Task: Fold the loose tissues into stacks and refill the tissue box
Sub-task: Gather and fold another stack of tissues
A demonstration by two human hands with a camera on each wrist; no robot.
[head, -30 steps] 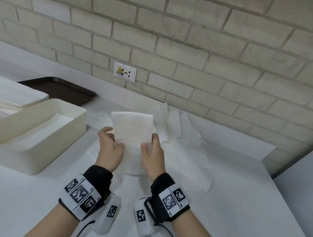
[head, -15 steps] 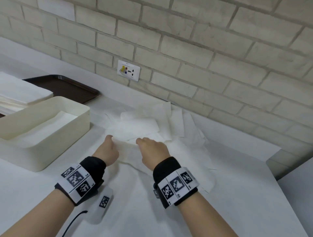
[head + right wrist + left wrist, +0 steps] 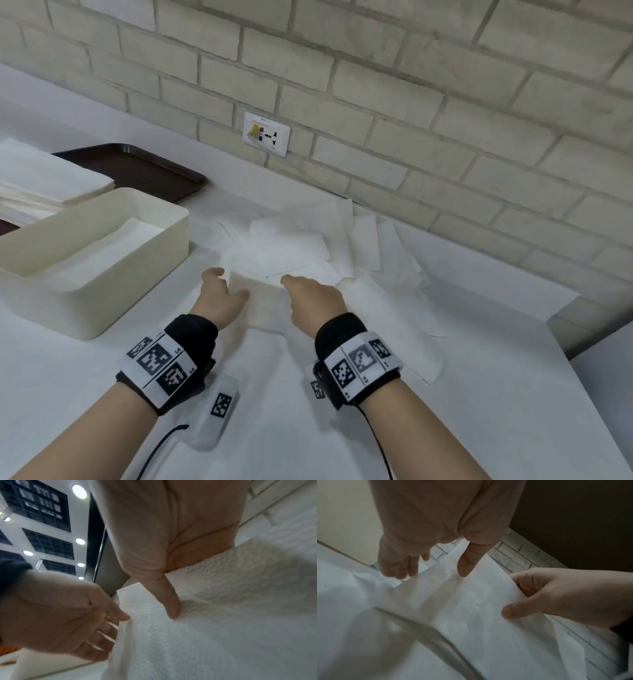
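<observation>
A white tissue (image 3: 262,296) lies low over the table between my hands, just in front of the pile of loose tissues (image 3: 308,246). My left hand (image 3: 224,286) pinches its left edge, thumb (image 3: 464,566) on top and fingers (image 3: 397,569) at the edge. My right hand (image 3: 301,286) pinches the right edge, with its thumb (image 3: 171,607) pressed on the top face. The open cream tissue box (image 3: 164,236) stands to the left with flat tissues (image 3: 113,240) inside.
A stack of tissues (image 3: 44,181) sits at the far left on a dark brown tray (image 3: 144,168). The brick wall (image 3: 411,120) with a socket (image 3: 266,133) runs close behind the pile. The table's right edge (image 3: 561,346) drops off beside a grey surface.
One second ago the tissue stood upright between my hands. Both hands have tipped forward and down, bringing it low and nearly flat in front of the pile.
</observation>
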